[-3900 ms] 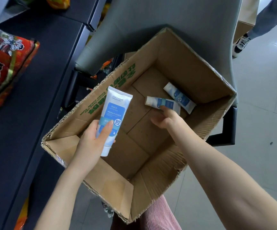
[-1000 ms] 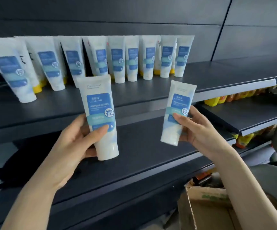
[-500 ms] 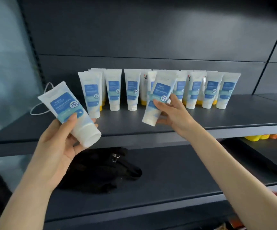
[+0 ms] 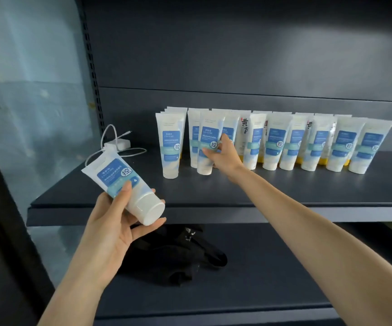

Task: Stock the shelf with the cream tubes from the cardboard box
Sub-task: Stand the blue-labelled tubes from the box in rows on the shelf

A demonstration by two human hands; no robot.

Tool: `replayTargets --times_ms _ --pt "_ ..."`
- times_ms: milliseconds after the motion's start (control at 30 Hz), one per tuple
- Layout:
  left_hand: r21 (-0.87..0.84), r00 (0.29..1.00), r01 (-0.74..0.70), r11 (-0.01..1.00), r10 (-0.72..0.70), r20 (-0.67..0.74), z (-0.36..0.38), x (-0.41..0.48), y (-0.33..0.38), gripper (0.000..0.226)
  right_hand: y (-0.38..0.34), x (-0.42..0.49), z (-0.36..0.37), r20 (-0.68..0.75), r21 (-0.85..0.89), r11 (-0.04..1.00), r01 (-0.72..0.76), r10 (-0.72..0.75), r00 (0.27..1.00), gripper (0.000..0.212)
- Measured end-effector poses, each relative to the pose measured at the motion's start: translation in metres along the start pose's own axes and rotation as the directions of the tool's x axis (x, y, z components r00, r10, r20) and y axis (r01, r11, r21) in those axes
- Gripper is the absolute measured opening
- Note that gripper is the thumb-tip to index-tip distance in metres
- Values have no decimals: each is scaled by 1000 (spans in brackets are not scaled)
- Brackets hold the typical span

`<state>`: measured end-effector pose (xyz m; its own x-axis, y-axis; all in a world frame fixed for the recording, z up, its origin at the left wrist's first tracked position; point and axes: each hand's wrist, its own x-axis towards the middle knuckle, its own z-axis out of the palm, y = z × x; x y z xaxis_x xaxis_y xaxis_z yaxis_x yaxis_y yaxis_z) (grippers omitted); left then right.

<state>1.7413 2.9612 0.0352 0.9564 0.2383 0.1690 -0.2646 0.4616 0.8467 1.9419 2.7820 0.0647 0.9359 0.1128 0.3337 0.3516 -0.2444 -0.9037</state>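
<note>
Fingers, right hand [image 4: 221, 156]: pinching a cream tube [image 4: 208, 149] by its sides, cap down, at the front of the row [image 4: 284, 142]; whether the cap touches the shelf [image 4: 119, 203] is hard to tell.
Fingers, left hand [image 4: 117, 222]: wrapped around a second tube [image 4: 129, 187], thumb across the label, cap tilted toward the camera, in front of the shelf edge.
Why held so: the upright tube probably goes in cap-down to match its neighbours, labels facing out; the tilted one looks parked, awaiting its turn.
Row: standing tubes, close together, a few with different lettering mixed in behind.
Other things: a white charger with cable [image 4: 117, 144] lies left of the row; a black cloth bundle [image 4: 178, 255] sits on the lower shelf.
Hidden: the cardboard box is out of view; back tubes are mostly covered; small print is unreadable.
</note>
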Motion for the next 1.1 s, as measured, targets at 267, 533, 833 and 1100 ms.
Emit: replayTargets --times_ms 267,533,833,1100 --pt "44 1000 13 999 -12 -19 -2 6 -3 57 14 -1 16 -29 -113 993 45 -49 998 39" --pt "156 998 -54 986 49 38 2 11 -8 63 19 1 18 -23 -96 995 -8 6 1000 33" --pt "353 981 -121 928 57 186 29 11 -10 49 -14 -29 -23 -154 -32 999 35 -40 987 25" --pt "423 969 -193 885 104 223 58 14 -28 32 -53 -86 -38 245 442 894 -74 -40 969 57"
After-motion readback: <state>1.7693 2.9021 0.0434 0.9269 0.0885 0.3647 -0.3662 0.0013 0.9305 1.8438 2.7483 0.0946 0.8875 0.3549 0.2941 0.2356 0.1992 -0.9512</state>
